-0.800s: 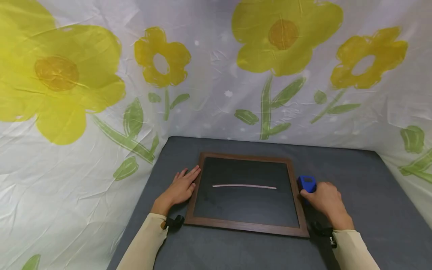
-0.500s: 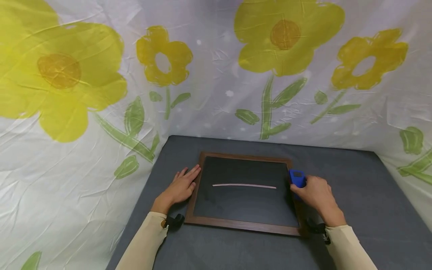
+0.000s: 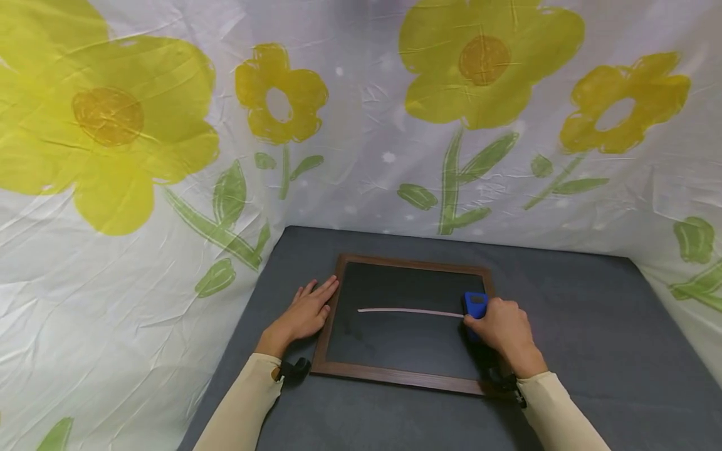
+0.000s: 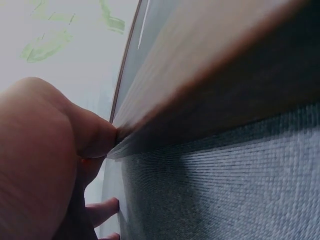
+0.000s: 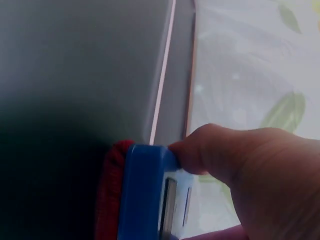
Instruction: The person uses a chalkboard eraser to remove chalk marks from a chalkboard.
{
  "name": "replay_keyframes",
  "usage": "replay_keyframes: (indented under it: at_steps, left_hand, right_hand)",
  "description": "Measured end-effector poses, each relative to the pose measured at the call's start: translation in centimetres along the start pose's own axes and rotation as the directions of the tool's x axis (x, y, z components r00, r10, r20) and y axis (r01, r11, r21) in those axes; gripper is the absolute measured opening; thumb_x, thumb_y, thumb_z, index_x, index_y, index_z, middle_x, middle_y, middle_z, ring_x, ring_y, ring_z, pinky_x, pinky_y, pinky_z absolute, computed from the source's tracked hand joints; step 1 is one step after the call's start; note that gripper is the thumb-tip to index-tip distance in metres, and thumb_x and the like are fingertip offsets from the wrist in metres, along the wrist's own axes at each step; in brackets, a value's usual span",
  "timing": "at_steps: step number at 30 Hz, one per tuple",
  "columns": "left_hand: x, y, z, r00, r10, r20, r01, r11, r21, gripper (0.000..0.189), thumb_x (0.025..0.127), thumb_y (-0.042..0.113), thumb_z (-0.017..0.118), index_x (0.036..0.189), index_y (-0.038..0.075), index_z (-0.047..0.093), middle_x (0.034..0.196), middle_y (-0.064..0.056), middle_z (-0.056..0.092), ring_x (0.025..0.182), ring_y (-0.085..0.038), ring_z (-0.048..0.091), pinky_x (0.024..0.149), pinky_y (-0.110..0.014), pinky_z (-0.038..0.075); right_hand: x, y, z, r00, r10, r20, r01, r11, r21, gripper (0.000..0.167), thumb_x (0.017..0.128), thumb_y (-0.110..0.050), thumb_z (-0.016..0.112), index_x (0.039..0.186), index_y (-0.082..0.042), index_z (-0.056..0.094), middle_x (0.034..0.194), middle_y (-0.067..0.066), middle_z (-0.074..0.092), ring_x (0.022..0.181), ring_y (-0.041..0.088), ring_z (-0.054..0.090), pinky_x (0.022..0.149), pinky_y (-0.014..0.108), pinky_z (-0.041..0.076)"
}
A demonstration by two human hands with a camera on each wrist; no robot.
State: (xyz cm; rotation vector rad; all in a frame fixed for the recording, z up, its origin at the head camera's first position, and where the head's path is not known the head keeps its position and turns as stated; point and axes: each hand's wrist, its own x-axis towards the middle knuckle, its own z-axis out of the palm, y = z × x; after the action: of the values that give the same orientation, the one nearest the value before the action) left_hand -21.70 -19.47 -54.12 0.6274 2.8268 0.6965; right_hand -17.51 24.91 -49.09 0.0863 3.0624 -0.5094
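Observation:
A wood-framed chalkboard [image 3: 406, 351] lies flat on the dark table, with one pale pink chalk line [image 3: 408, 310] drawn across it. My right hand [image 3: 504, 329] grips a blue chalkboard eraser [image 3: 476, 303] over the board's right part, at the line's right end. In the right wrist view the eraser [image 5: 142, 192] shows a red fuzzy pad [image 5: 110, 195] facing the board, with the thumb on its blue body. At the left edge of the frame rests my left hand [image 3: 301, 313], fingers extended; in the left wrist view its thumb [image 4: 95, 132] touches the wooden frame [image 4: 175, 75].
Dark grey cloth covers the table [image 3: 581, 326] around the board. White fabric with yellow flowers [image 3: 361, 138] hangs behind and at the sides. Both wrists carry small black cameras.
My right hand has carried the eraser leftward from the table beside the board, across the right frame edge, to the line's right end. The left hand stays at the frame.

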Motion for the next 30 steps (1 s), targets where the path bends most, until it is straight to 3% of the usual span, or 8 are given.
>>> replay_keyframes:
  at_steps: [8,14,25,30]
  left_hand:
    - [-0.1,0.1,0.1,1.000,0.006,-0.010,-0.006,1.000,-0.006,0.063,0.113,0.010,0.049,0.174,0.009,0.031,0.183,-0.007,0.024,0.166,-0.054,0.017,0.129,-0.079,0.011]
    - [0.1,0.0,0.3,1.000,0.007,-0.007,-0.007,1.000,-0.012,0.064,0.113,0.010,0.049,0.174,0.009,0.031,0.183,-0.007,0.024,0.166,-0.055,0.016,0.129,-0.079,0.010]
    - [0.0,0.0,0.1,1.000,0.024,-0.006,-0.024,0.998,-0.061,0.063,0.112,0.009,0.050,0.173,0.008,0.033,0.183,-0.007,0.024,0.165,-0.057,0.016,0.128,-0.080,0.008]
    - [-0.1,-0.5,0.5,0.996,0.078,-0.040,-0.082,0.991,-0.108,0.064,0.111,0.010,0.048,0.174,0.011,0.033,0.183,-0.006,0.025,0.163,-0.062,0.017,0.126,-0.083,0.007]
  right_hand:
    - [0.3,-1.4,0.4,1.000,0.018,-0.011,-0.018,0.998,-0.057,0.065,0.091,-0.047,0.082,0.101,0.017,0.072,0.081,0.028,0.070,0.063,0.036,0.066,0.056,0.054,0.059]
    - [1.0,-3.3,1.1,0.999,-0.039,0.007,0.040,0.994,-0.097,0.067,0.091,-0.048,0.085,0.105,0.016,0.071,0.084,0.027,0.072,0.066,0.034,0.068,0.062,0.053,0.063]
    - [1.9,-10.3,3.2,0.997,-0.066,0.045,0.069,0.995,-0.065,0.061,0.091,-0.053,0.087,0.105,0.006,0.077,0.083,0.020,0.072,0.062,0.031,0.069,0.053,0.043,0.061]
    - [2.1,-13.3,4.4,0.993,-0.113,0.042,0.116,0.990,-0.075,0.057,0.090,-0.054,0.087,0.101,0.002,0.078,0.080,0.016,0.069,0.061,0.029,0.068,0.052,0.041,0.060]
